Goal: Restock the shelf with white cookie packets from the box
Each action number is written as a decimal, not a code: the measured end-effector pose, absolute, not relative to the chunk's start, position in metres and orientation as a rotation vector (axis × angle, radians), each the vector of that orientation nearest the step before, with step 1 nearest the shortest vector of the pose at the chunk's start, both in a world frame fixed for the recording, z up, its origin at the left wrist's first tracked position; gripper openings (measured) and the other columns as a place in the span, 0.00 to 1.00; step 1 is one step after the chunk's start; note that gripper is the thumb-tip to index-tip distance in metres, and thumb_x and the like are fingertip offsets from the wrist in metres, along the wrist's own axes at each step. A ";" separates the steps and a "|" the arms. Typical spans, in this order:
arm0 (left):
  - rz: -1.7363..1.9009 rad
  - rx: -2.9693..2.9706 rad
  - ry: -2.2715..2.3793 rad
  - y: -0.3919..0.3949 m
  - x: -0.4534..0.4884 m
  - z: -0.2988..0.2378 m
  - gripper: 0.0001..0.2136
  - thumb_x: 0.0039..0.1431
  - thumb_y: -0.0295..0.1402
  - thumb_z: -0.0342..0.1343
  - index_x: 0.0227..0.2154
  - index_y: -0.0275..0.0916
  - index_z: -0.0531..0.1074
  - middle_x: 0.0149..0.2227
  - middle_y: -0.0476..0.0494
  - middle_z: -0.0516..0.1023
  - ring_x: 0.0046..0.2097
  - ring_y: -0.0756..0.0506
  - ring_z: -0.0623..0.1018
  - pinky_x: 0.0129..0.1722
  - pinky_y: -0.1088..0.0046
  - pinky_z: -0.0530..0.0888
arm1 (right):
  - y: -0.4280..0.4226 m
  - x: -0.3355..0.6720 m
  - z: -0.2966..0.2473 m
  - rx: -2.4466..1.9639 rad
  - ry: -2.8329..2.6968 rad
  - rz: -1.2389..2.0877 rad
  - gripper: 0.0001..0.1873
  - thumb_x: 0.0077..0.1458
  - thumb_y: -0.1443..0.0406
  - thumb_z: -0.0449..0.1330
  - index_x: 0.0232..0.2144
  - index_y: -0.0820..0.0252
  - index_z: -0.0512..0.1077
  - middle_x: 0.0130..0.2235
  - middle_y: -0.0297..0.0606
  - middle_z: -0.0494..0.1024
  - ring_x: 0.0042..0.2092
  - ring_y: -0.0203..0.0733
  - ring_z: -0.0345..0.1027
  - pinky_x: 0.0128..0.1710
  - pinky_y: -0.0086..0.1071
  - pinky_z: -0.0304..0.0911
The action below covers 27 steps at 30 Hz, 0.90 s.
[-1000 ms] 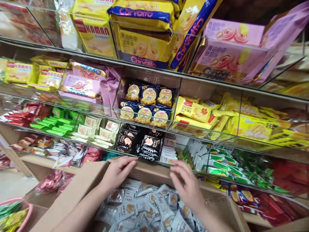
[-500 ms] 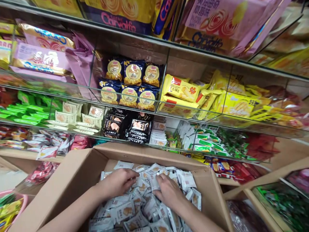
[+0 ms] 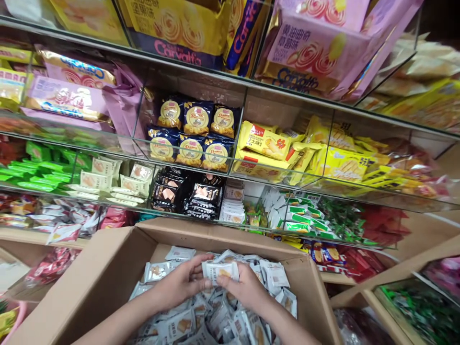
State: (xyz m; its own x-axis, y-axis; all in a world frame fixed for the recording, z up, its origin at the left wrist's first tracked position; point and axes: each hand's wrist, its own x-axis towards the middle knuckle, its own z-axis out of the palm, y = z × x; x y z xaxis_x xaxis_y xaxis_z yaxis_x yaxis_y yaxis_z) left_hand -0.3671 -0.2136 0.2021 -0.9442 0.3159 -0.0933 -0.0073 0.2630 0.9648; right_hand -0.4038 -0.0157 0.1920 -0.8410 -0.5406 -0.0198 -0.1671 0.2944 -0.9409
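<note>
1. A white biscuit packet [image 3: 220,271] is held above similar packets [image 3: 181,326] in the cardboard box [image 3: 230,237], toward six o'clock of the view.
2. At its nine o'clock, the left hand [image 3: 187,281] pinches one end.
3. At four o'clock, the right hand [image 3: 247,288] grips the other.
4. Black packets [image 3: 204,192] are stacked toward twelve o'clock.

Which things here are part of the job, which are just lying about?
Job:
small white rectangular plastic packet between left hand and right hand
open brown cardboard box
similar packets inside

Lying about:
navy plastic cookie packets
black plastic packets
yellow plastic packets
</note>
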 end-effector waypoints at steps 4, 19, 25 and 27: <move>2.052 0.050 2.014 -0.206 -0.371 0.204 0.19 0.46 0.45 0.58 0.36 0.36 0.66 0.22 0.52 0.72 0.23 0.53 0.68 0.21 0.78 0.67 | -0.020 -0.399 0.193 -0.502 1.979 -1.874 0.21 0.51 0.49 0.52 0.38 0.58 0.66 0.28 0.33 0.72 0.27 0.37 0.67 0.25 0.29 0.62; 2.025 0.111 2.188 -0.209 -0.367 0.222 0.20 0.48 0.44 0.56 0.42 0.40 0.68 0.19 0.55 0.72 0.19 0.53 0.67 0.18 0.79 0.65 | -0.013 -0.403 0.211 -0.641 2.125 -1.835 0.17 0.48 0.55 0.58 0.35 0.60 0.72 0.34 0.38 0.76 0.36 0.41 0.68 0.36 0.32 0.63; 1.346 0.585 3.362 -0.246 -0.376 0.254 0.10 0.56 0.35 0.49 0.39 0.41 0.70 0.37 0.44 0.76 0.39 0.45 0.74 0.41 0.69 0.70 | 0.013 -0.464 0.264 -0.517 2.416 -2.033 0.19 0.46 0.55 0.58 0.39 0.61 0.68 0.31 0.38 0.76 0.29 0.39 0.68 0.25 0.30 0.63; 1.041 0.624 3.617 -0.257 -0.384 0.257 0.10 0.56 0.33 0.48 0.40 0.40 0.68 0.39 0.43 0.74 0.43 0.44 0.72 0.44 0.66 0.68 | 0.015 -0.500 0.272 -0.479 2.656 -1.948 0.19 0.48 0.56 0.56 0.40 0.63 0.67 0.32 0.39 0.76 0.30 0.40 0.68 0.25 0.31 0.64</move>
